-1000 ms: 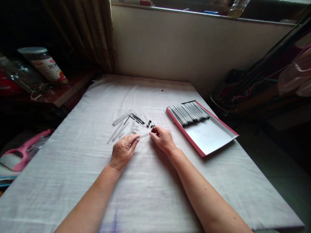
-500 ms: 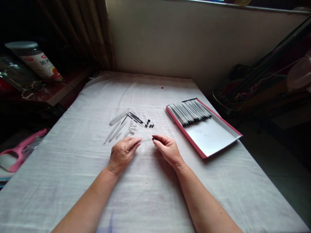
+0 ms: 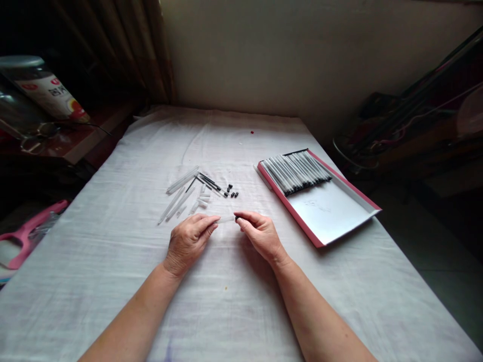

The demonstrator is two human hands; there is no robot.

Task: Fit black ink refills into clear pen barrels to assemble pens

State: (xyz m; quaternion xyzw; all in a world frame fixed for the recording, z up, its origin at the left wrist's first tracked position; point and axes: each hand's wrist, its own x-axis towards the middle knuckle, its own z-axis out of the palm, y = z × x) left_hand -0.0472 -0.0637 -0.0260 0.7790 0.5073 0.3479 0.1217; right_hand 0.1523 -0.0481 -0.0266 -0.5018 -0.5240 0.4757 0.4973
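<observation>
Between thumb and fingers, my left hand (image 3: 191, 240) pinches a clear pen barrel (image 3: 226, 219) that points to the right. My right hand (image 3: 261, 235) is closed on a small black pen plug (image 3: 236, 218), which meets the barrel's right end. Just beyond my hands lie loose clear barrels (image 3: 171, 205), thin black refills (image 3: 210, 182) and short clear caps (image 3: 203, 200). Several black plugs (image 3: 231, 191) are scattered to the right of the refills.
A shallow pink-edged box lid (image 3: 313, 216) at the right holds a row of pens (image 3: 296, 173). Pink-handled scissors (image 3: 26, 234) lie at the left edge. A labelled jar (image 3: 45, 90) and glasses (image 3: 35, 141) are on a side surface. A red bit (image 3: 252, 132) lies far back.
The black plug in my right hand has come to the barrel's right end, closing the small gap. The view has shifted slightly; the other pieces lie as before.
</observation>
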